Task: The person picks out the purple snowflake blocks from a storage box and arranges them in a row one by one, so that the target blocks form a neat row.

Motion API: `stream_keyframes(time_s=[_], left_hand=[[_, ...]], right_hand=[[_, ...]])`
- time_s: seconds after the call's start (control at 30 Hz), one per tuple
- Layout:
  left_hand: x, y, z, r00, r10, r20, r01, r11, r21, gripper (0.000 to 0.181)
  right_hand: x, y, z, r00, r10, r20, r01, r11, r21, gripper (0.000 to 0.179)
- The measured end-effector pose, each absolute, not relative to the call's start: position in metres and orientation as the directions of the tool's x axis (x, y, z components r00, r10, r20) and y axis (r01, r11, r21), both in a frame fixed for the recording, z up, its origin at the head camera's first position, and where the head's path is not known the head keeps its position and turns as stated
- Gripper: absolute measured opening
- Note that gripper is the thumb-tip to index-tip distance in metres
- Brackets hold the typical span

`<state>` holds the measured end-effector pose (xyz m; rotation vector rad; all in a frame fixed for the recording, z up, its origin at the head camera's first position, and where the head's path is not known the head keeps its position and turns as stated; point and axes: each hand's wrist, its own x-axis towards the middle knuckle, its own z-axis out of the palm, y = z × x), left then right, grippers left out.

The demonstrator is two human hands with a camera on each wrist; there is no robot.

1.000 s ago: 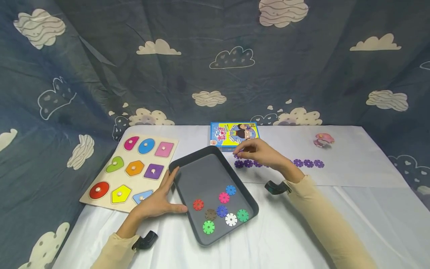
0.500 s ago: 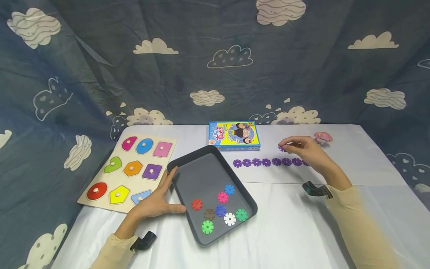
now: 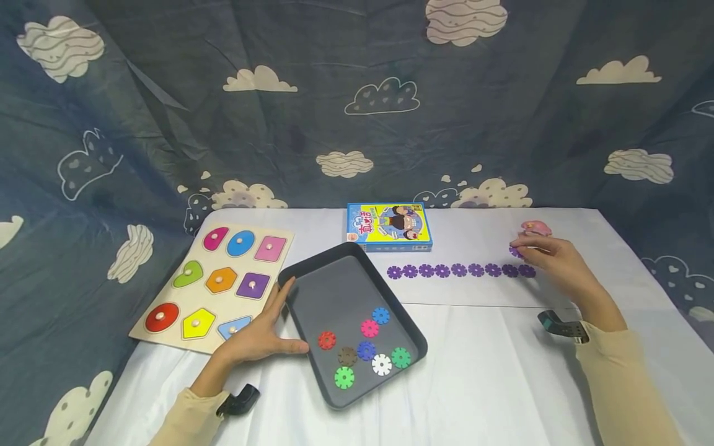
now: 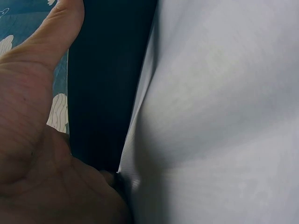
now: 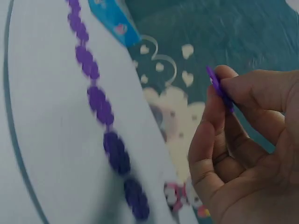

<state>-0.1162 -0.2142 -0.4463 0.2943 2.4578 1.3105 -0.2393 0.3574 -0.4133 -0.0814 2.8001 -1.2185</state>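
Observation:
My right hand (image 3: 563, 267) pinches a purple snowflake disc (image 5: 218, 88) between thumb and fingertips, raised above the right end of a row of purple discs (image 3: 458, 270). That row runs left to right on the white cloth, its discs lying flat and close together. My left hand (image 3: 258, 333) lies along the left side of a grey tray (image 3: 318, 272), thumb and fingers spread against its rim. In the left wrist view the palm (image 4: 28, 116) is beside the tray's dark wall (image 4: 105, 88). Several snowflake discs of other colours, such as a white one (image 3: 382, 364), lie in the tray.
A wooden shape puzzle board (image 3: 192, 272) lies left of the tray. Behind the row stands a blue and yellow box (image 3: 389, 227). A small pink toy (image 3: 537, 228) sits just beyond my right hand. A dark cloud-patterned curtain (image 3: 312, 124) hangs behind the table.
My right hand has moved right with the purple disc, from near the box and the row's left end to above its right end. The left hand stays at the tray.

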Motion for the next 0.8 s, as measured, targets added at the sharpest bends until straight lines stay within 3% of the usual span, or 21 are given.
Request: stream_keyframes(time_s=[0.27, 0.5, 0.8], left_hand=[[-0.115, -0.214, -0.444, -0.922, 0.336, -0.193, 0.038, 0.575, 0.817, 0.126], [-0.114, -0.214, -0.443, -0.921, 0.338, -0.194, 0.037, 0.571, 0.82, 0.126], [-0.115, -0.213, -0.445, -0.921, 0.327, -0.21, 0.018, 0.577, 0.816, 0.126]], right_hand=[[-0.24, 0.387, -0.427, -0.993, -0.056, -0.102, 0.034, 0.699, -0.714, 0.057], [-0.238, 0.412, -0.438, -0.967, 0.065, -0.247, 0.224, 0.681, -0.697, 0.076], [-0.236, 0.423, -0.452, -0.959, 0.098, -0.264, 0.258, 0.683, -0.683, 0.06]])
